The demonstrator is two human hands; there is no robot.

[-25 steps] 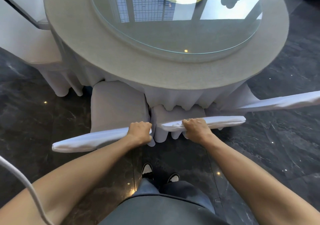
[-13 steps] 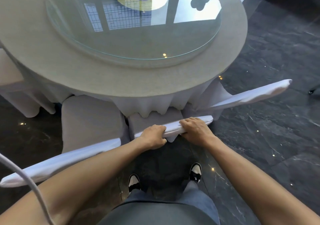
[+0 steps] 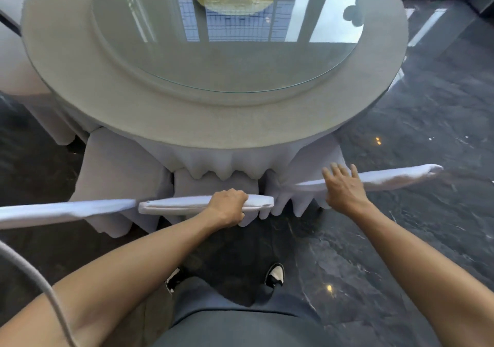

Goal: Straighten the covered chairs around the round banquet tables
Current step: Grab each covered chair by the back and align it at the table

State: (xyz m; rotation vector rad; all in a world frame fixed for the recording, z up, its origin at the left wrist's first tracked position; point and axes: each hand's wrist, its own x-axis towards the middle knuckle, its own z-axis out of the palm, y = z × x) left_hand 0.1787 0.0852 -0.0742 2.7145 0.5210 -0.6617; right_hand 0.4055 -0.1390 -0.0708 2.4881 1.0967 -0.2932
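Care is advised: with the left hand (image 3: 229,205) clamped on the middle chair back (image 3: 187,204), the right hand (image 3: 344,186), fingers (image 3: 337,170) spread, should be closed squarely on the neighbouring chair back (image 3: 395,176).

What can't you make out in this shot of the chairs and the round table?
- Head view, middle chair: seat mostly hidden under the tablecloth.
- Left chair: back cut off by the left edge.
- Right hand: blurred; contact with the right chair unclear.
- Left hand: fingertips hidden behind the chair back.

Three white-covered chairs (image 3: 205,204) tucked side by side under round cloth-draped banquet table (image 3: 213,122), backrests unevenly angled
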